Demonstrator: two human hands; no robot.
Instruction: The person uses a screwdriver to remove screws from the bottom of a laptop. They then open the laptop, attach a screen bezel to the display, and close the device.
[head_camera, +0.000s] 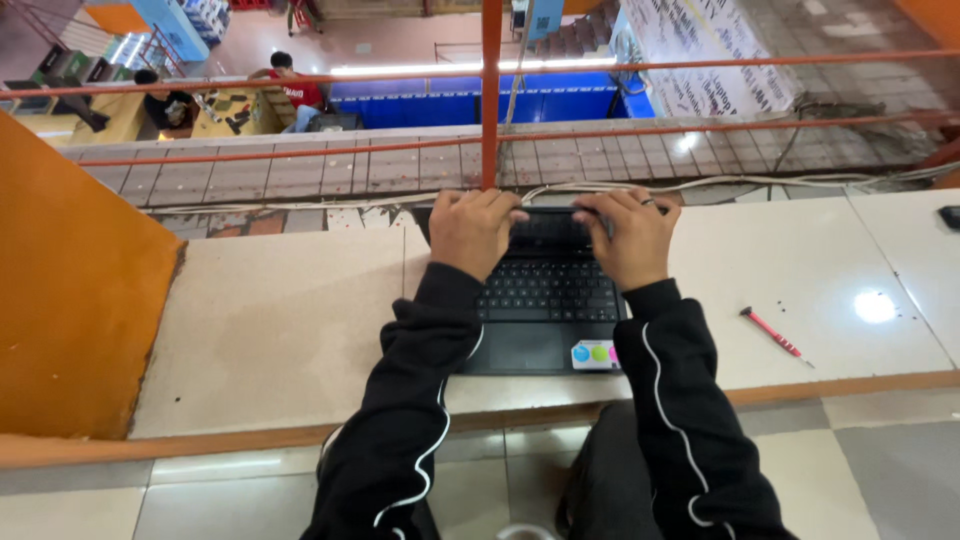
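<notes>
Head cam: left hand (470, 232) and right hand (628, 237) both lie flat, fingers curled over the far edge of a black laptop (545, 300) on the ledge (280, 330); red screwdriver (775, 334) lies right.

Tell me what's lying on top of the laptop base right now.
Both hands: left hand and right hand rest over the far edge of the laptop base. Coloured stickers sit on the palm rest. The hinge strip beneath the hands is covered.
</notes>
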